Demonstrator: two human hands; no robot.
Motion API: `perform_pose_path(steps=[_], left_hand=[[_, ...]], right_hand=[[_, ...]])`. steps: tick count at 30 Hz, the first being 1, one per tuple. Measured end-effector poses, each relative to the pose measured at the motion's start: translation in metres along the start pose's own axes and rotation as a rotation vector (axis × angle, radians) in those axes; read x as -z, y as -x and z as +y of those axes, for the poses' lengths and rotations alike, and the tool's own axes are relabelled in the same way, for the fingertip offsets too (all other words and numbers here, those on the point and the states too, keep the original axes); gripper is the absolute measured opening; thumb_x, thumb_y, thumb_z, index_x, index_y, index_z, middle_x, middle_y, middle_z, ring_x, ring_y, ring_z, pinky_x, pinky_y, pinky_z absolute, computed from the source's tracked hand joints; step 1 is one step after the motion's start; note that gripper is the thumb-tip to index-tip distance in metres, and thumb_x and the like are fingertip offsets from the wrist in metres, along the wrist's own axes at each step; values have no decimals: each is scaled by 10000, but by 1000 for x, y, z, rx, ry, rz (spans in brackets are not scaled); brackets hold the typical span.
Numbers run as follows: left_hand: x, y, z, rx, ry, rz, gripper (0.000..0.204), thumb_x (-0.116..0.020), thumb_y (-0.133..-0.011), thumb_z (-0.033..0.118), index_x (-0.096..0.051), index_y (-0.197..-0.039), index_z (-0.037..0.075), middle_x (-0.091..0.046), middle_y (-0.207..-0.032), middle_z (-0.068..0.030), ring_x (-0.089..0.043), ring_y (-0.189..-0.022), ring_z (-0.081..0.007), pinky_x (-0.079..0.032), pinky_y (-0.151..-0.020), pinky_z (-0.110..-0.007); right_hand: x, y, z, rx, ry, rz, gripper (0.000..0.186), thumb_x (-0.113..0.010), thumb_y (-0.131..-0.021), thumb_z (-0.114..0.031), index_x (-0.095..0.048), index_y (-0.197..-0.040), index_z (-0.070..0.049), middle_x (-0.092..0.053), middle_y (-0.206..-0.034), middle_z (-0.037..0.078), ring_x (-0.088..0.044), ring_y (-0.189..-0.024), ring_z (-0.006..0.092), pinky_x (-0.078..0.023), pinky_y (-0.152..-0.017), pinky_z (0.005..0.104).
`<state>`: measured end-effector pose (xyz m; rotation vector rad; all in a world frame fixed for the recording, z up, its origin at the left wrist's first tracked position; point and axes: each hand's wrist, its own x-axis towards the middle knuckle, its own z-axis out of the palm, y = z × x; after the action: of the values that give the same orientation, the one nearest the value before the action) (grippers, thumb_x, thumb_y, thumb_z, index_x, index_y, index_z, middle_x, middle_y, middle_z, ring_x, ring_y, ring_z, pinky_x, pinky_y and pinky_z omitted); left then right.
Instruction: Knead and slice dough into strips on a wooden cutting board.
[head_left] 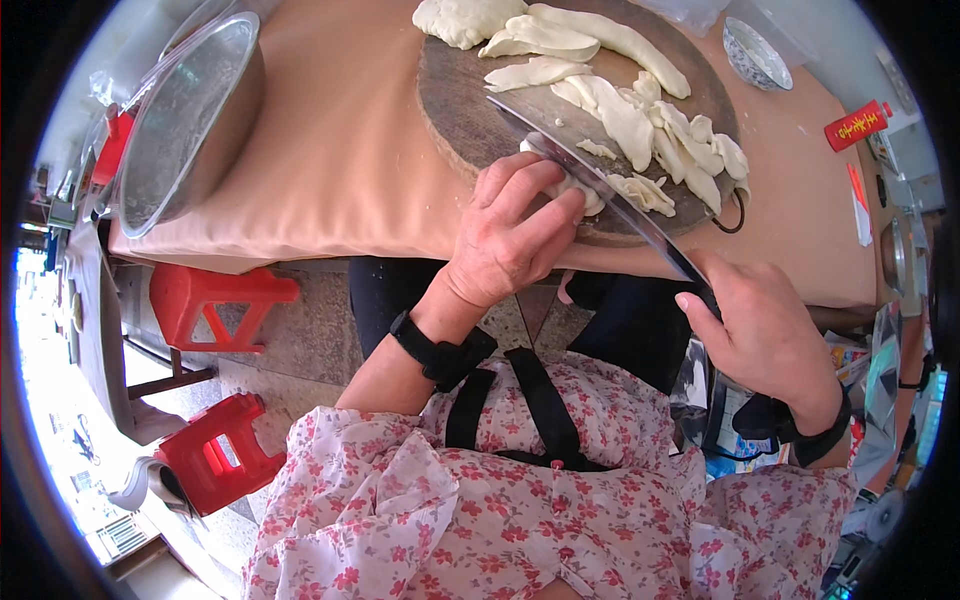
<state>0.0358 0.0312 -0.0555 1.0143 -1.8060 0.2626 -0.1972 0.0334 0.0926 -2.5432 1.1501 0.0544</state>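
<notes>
Flowered sleeves and black wrist straps sit closest to me. Beyond them my right hand (pixel 762 335) grips the handle of the long knife (pixel 590 185), and my left hand (pixel 515 235) curls down over a pale dough piece (pixel 578 192) at the near edge of the round wooden board (pixel 470 110). I should keep my fingertips tucked behind the blade. Cut strips (pixel 670 140) lie heaped further up the board, on the peach-covered desk (pixel 340 140) beside a steel bowl (pixel 195 120).

The dough (pixel 620 110) is pale cream on a dark brown round board (pixel 470 110). Left of the board, the bench (pixel 340 130) cloth is peach and the bowl (pixel 190 120) is silver. Two stools (pixel 215 300) are red. The blouse (pixel 500 500) is white with red flowers.
</notes>
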Motion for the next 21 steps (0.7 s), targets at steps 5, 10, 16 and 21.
perform_pose_path(steps=[5, 10, 16, 21], left_hand=[[4, -4, 5, 16, 4, -17, 305, -757, -678, 6, -689, -967, 73, -611, -1037, -112, -602, -994, -332, -521, -830, -399], [4, -2, 5, 18, 2, -12, 314, -753, -666, 21, -688, -968, 78, -611, -1045, -113, -597, -999, -337, -517, -840, -407], [6, 0, 7, 17, -58, -28, 329, -750, -650, 47, -695, -969, 109, -614, -1069, -104, -586, -1030, -324, -481, -867, -416], [6, 1, 10, 25, -151, 3, 320, -760, -652, 69, -699, -958, 146, -619, -1088, -90, -576, -1055, -308, -452, -893, -415]], right_hand=[[3, -13, -4, -5, 21, -23, 225, -611, -877, -149, -576, -1002, 36, -599, -725, 261, -594, -738, 456, -452, -667, 518], [5, -31, -10, -58, 3, -69, 201, -601, -875, -142, -577, -940, 47, -618, -726, 259, -613, -740, 446, -475, -705, 527], [3, -55, -18, 49, 5, 8, 210, -582, -879, -147, -577, -892, 62, -622, -743, 271, -614, -761, 453, -483, -712, 528], [4, -60, -19, 26, -19, -10, 217, -578, -878, -149, -579, -885, 68, -631, -750, 270, -620, -768, 456, -494, -721, 519]])
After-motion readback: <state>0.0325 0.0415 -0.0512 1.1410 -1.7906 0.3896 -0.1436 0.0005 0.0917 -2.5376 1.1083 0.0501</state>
